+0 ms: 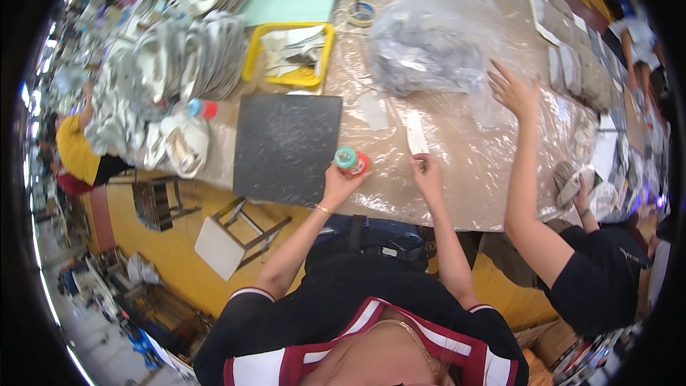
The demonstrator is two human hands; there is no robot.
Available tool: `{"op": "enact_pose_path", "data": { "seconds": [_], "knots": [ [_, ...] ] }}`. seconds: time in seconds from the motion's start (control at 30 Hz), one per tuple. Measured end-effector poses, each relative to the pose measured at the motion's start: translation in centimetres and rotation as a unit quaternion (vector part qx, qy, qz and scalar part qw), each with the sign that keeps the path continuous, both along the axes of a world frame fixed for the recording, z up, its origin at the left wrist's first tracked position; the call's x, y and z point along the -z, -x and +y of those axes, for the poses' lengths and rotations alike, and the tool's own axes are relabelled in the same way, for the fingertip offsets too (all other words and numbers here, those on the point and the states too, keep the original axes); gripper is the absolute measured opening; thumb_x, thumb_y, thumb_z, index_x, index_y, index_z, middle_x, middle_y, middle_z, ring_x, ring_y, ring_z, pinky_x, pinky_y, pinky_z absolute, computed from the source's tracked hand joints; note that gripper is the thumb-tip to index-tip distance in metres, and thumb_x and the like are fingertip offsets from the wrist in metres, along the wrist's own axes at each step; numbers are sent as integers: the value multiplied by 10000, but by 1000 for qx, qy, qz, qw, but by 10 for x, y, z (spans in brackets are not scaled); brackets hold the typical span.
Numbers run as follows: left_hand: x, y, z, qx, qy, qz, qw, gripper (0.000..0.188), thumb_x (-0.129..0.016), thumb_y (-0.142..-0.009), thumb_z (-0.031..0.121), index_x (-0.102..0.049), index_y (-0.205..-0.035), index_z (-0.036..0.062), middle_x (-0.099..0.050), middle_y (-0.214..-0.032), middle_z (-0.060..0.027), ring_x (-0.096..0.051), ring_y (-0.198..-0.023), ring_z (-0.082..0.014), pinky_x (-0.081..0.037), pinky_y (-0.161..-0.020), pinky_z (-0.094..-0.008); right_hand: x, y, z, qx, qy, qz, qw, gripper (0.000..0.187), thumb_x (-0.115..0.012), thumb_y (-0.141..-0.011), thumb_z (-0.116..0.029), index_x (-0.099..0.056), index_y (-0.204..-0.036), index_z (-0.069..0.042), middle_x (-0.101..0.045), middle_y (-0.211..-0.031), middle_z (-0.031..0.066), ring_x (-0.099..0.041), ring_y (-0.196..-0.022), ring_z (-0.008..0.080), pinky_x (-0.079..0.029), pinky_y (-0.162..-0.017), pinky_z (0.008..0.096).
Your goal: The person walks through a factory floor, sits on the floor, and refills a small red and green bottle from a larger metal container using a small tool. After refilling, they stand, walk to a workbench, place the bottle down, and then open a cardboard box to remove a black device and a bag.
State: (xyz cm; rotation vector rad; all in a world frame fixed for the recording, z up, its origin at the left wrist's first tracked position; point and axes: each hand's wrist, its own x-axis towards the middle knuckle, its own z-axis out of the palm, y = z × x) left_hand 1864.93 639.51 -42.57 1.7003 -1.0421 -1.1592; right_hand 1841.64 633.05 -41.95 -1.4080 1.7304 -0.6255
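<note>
My left hand (341, 184) is wrapped round a small jar (351, 162) with a green lid and a red label, at the lower right corner of a dark square board (287, 146). To its right, my right hand (428, 173) has its fingers closed on the near end of a narrow white strip (416, 133), which points away from me over the plastic-covered table (389, 196). A small pale piece (372, 112) lies just left of the strip.
Stacked white shoe uppers (207, 57) and a yellow tray (250, 64) of cut pieces stand at the left. Further back lies a clear plastic bag (436, 36) of grey pieces, near a tape roll (361, 14). From the right, a co-worker's arm (520, 150) reaches over the table.
</note>
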Motion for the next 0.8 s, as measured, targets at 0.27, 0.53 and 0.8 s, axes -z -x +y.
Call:
{"op": "enact_pose_path", "data": {
  "seconds": [0.27, 0.53, 0.8],
  "knots": [
    [-52, -26, -9, -30, 51, -47, 997, 586, -857, -706, 180, -564, -1174, -18, -671, -1094, -124, -656, -999, -196, -522, -888, -333, -29, -18, 0, 92, -256, -394, 878, 319, -666, -919, -340, -628, -887, -25, -452, -571, -56, -392, -475, 61, -344, -486, 246],
    [-70, -47, -7, 0, 130, -120, 984, 647, -829, -684, 152, -523, -1245, 54, -603, -1188, -163, -597, -1098, -339, -471, -938, -396, -47, -53, 24, 61, -161, -264, 949, 317, -664, -923, -339, -687, -899, -23, -473, -602, -65, -358, -476, 34, -297, -468, 227],
    [-65, -69, -20, 10, 128, -86, 988, 610, -839, -697, 162, -540, -1214, 34, -652, -1116, -153, -645, -1024, -296, -503, -886, -368, -60, -88, 39, 29, 15, -204, 978, 224, -693, -894, -232, -699, -929, -11, -581, -700, -31, -480, -621, 44, -375, -564, 229]
  ]
}}
